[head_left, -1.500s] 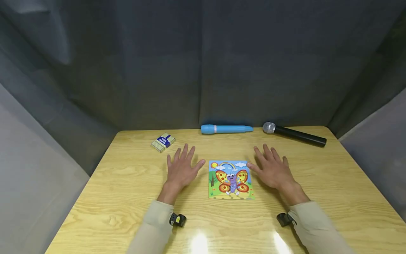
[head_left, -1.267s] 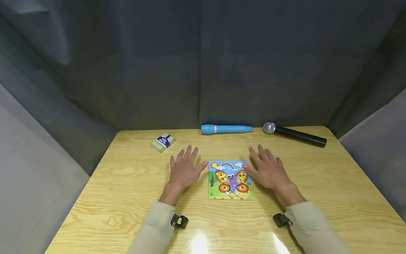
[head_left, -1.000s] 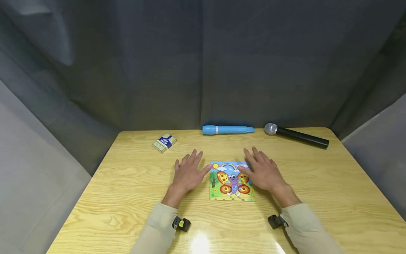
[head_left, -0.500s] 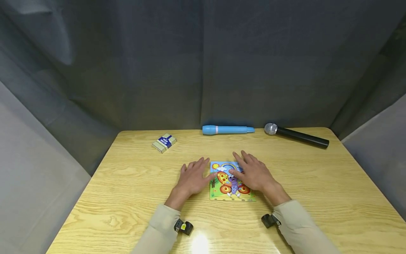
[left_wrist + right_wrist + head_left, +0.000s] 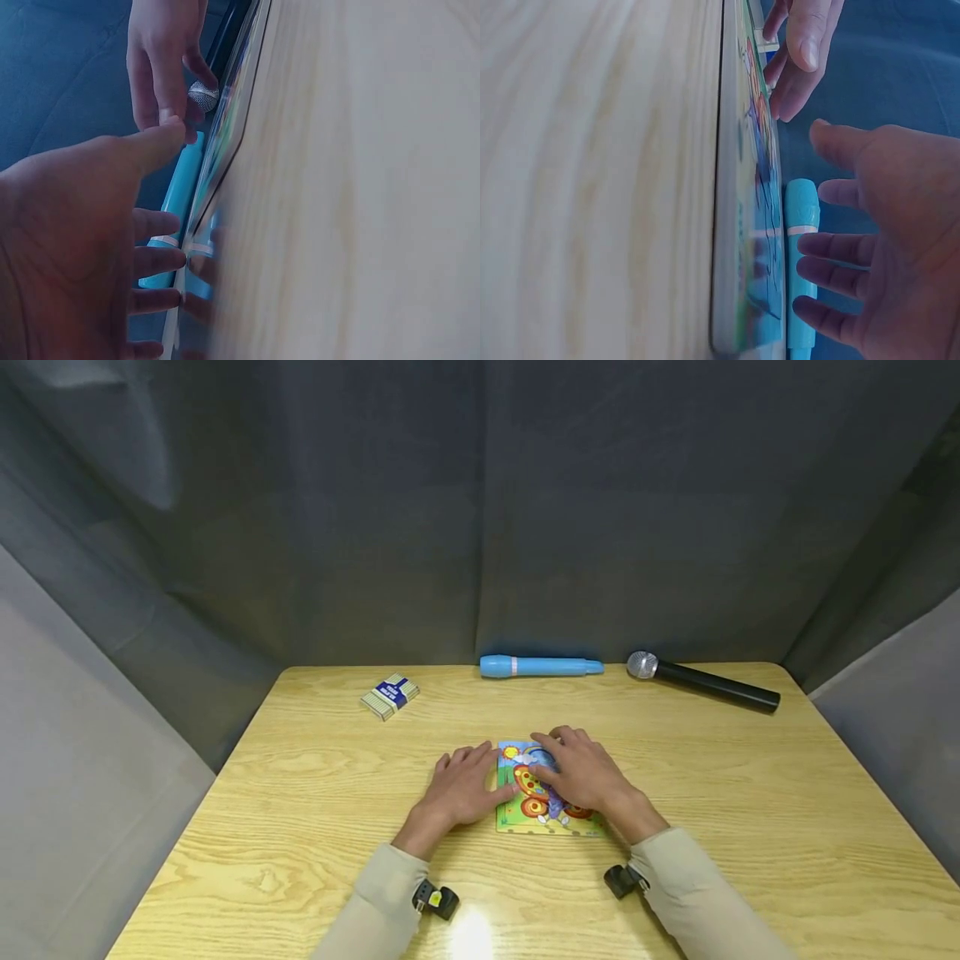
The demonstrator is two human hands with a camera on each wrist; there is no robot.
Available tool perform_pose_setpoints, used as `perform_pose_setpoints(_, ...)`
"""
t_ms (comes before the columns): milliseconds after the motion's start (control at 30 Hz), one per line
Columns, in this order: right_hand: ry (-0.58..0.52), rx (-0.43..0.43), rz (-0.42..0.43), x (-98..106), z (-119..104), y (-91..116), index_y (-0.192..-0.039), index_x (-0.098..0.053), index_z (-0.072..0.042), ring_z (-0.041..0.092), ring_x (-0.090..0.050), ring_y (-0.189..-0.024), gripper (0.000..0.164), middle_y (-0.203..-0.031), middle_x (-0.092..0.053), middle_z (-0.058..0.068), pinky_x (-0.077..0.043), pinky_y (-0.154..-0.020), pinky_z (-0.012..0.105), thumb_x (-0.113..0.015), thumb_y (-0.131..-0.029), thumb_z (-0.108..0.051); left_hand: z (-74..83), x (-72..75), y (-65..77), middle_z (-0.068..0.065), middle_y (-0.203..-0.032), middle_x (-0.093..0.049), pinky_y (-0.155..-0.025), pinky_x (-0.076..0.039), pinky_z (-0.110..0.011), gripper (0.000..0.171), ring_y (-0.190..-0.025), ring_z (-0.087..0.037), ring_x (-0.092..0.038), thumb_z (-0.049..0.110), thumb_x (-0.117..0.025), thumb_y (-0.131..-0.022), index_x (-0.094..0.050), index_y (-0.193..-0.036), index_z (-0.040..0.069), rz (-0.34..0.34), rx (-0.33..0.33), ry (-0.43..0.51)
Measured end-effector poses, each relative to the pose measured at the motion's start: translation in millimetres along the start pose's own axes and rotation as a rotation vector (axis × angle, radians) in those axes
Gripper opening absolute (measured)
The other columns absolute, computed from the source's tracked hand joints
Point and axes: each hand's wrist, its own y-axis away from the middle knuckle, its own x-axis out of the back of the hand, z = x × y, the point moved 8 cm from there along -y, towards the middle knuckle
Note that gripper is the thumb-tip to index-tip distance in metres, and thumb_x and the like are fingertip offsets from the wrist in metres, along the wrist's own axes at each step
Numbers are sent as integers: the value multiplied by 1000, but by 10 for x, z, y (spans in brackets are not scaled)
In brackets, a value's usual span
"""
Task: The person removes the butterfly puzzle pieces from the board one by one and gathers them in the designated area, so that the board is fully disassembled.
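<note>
A flat square butterfly puzzle (image 5: pixel 536 827) lies on the wooden table, its picture showing a purple butterfly with red and yellow wings. Beside its left edge is my left hand (image 5: pixel 463 787), fingertips low by the table and thumb reaching over the picture. My right hand (image 5: pixel 588 775) hovers over the puzzle's right half and hides part of it. In the right wrist view the right fingers (image 5: pixel 832 247) are spread and slightly bent, apart from the puzzle's face. The left wrist view shows the left fingers (image 5: pixel 157 260) extended, with nothing held between them.
Along the table's back edge lie a blue microphone (image 5: pixel 542 667) and a black microphone (image 5: pixel 712 685) with a silver head. A striped pack with a blue band (image 5: pixel 390 696) sits at the back left. Dark curtain (image 5: pixel 480 527) hangs behind the table (image 5: pixel 300 827).
Both hands have moved inward and lower toward the puzzle, the right one sliding left over its picture, the left one coming right to its edge. The puzzle and other objects stay put.
</note>
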Motion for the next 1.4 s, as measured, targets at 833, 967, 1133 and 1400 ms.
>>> perform_pose_setpoints(833,-9,101,-62,-179,-232,-262,-129,-62,-20,19,-48,-95,43,-111,-54,3,-42,-77,43,-64,-92,-41,6,-54,15,-1,-161,-27,-114,-22,-57,99,-144,-27,-28,77,-62,-72,-35,-151,23,-45,-11,-52)
perform_pose_setpoints(967,6,87,-106,-216,-220,-306,-129,-61,-21,20,-47,-97,45,-113,-53,3,-40,-77,43,-63,-91,-46,21,-44,17,-2,-160,-27,-114,-24,-57,100,-144,-27,-29,76,-63,-72,-35,-151,21,-40,-13,-54)
perform_pose_setpoints(1133,21,66,-147,-245,-214,-358,-129,-60,-23,21,-48,-101,49,-115,-52,3,-41,-79,44,-64,-88,-50,9,-52,16,-2,-160,-27,-113,-24,-57,99,-144,-26,-28,77,-62,-72,-37,-150,22,-49,-5,-62)
perform_pose_setpoints(1400,15,41,-224,-263,-228,-434,-132,-57,-30,21,-48,-106,50,-119,-51,2,-40,-81,45,-67,-84,-44,-4,-39,13,-2,-161,-27,-115,-23,-56,98,-145,-26,-27,77,-63,-72,-37,-150,24,-54,-2,-46)
